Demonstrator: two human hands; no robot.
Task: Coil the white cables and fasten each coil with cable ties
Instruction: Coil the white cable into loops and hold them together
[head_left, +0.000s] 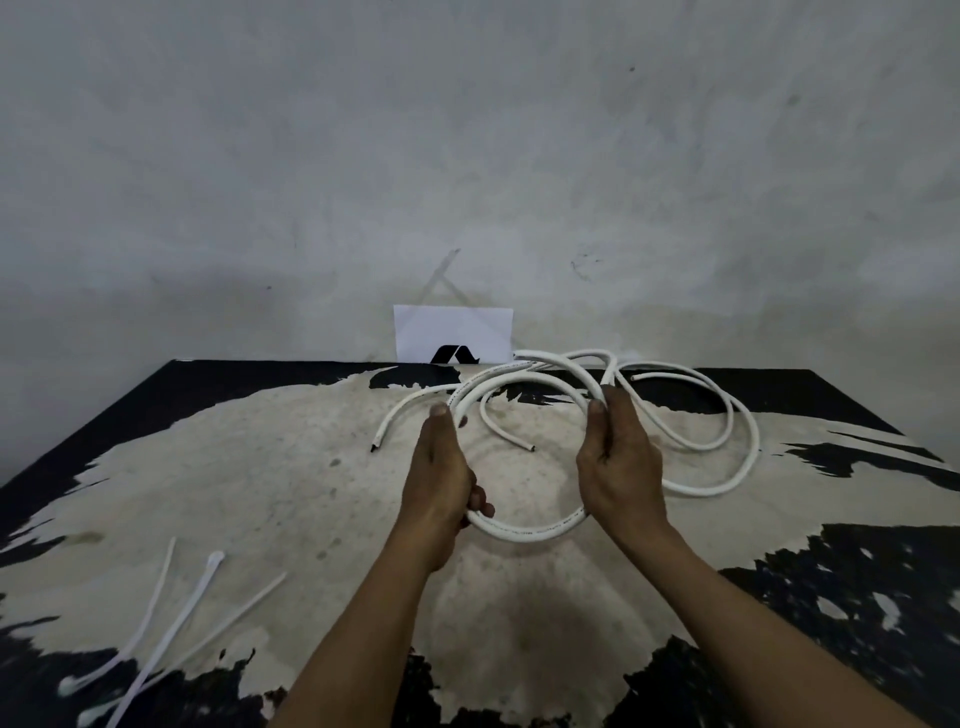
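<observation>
Holding a loop of white cable over the worn tabletop, mid-table. Gripping its left side with the left hand, fingers curled round; clamping the right side with the right hand, wrapped tight. Trailing slack curves behind and rightward across the surface. Over at front left, loose white cable ties.

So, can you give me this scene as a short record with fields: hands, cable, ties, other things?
left hand: grips the cable loop on its left side
right hand: grips the same loop on its right side
cable: white; one loop held, the rest loose on the table, far right; two free ends visible
ties: white, several, on the near left of the table, untouched
card: white with a black mark, against the wall
fastened: not yet
</observation>
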